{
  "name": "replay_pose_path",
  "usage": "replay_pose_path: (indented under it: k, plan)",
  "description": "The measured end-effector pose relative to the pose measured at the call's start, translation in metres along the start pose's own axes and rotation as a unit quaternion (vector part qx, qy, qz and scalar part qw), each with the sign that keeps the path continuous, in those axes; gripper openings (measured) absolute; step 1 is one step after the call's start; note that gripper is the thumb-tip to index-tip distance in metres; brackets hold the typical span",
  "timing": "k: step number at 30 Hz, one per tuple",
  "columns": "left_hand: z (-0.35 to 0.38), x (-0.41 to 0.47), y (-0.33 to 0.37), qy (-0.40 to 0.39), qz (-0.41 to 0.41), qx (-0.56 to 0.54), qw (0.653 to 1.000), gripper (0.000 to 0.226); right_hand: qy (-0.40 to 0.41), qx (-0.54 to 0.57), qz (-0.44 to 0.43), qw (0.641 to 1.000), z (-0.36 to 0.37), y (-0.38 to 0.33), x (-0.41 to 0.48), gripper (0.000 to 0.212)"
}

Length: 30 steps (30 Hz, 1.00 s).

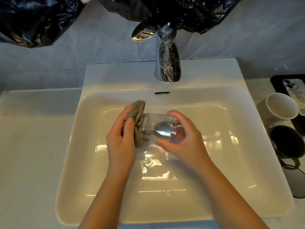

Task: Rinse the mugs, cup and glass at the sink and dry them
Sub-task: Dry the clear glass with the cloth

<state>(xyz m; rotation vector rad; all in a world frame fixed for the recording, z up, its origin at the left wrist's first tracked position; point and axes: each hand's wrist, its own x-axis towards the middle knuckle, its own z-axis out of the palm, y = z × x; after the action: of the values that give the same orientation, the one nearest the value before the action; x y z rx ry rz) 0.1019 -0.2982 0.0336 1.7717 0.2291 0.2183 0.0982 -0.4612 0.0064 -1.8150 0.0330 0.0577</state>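
The right hand curls round a clear glass, thumb on its near side and fingers over the far side, holding it on its side above the sink. The left hand grips a grey cloth bunched against the glass's other end. To the right of the grip, a grey mug and a dark mug stand on the counter. The tap rises beyond the glass.

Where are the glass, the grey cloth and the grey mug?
glass (pixel 158 128): head view, on its clear side wall.
grey cloth (pixel 138 109): head view, on its upper fold.
grey mug (pixel 282 105): head view, on its white inside.
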Motion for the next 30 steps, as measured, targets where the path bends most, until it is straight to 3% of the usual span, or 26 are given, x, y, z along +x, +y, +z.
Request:
replay_pose_path:
  k: [2, 5, 7, 10, 15, 18, 22, 25, 30]
  plan:
    - [0.002, -0.003, -0.004, -0.051, 0.128, 0.075, 0.988, 0.034, 0.010, -0.020, -0.001, 1.000, 0.002, 0.001, 0.000, 0.072]
    - [0.009, -0.009, -0.014, -0.143, 0.269, 0.180, 0.935, 0.035, 0.036, -0.018, -0.003, 0.999, 0.000, 0.002, 0.000, 0.067]
    - [0.012, -0.004, -0.017, -0.148, 0.259, 0.202, 0.933, 0.035, 0.041, -0.024, -0.004, 0.999, -0.001, 0.003, 0.001, 0.067]
    - [0.010, 0.009, -0.015, -0.123, 0.180, 0.205, 0.954, 0.035, 0.031, -0.052, -0.013, 0.998, -0.002, 0.004, 0.000, 0.075]
    - [0.010, 0.001, -0.012, -0.166, 0.289, 0.239, 0.912, 0.035, 0.040, -0.022, -0.015, 0.999, -0.001, 0.002, 0.000, 0.067]
    - [0.010, 0.007, -0.011, -0.129, 0.235, 0.229, 0.936, 0.033, 0.033, -0.045, -0.031, 0.998, 0.000, 0.004, 0.000, 0.074]
    - [0.008, 0.022, -0.003, -0.078, 0.067, 0.164, 0.981, 0.033, 0.014, -0.054, -0.055, 0.997, -0.003, 0.005, -0.003, 0.080]
    - [0.004, 0.024, 0.002, -0.084, -0.057, 0.097, 0.990, 0.033, 0.024, 0.006, -0.051, 0.998, -0.005, 0.000, -0.005, 0.080]
    - [-0.001, -0.002, 0.006, -0.088, -0.046, 0.006, 0.995, 0.033, 0.030, 0.076, -0.023, 0.996, -0.004, -0.005, -0.006, 0.079]
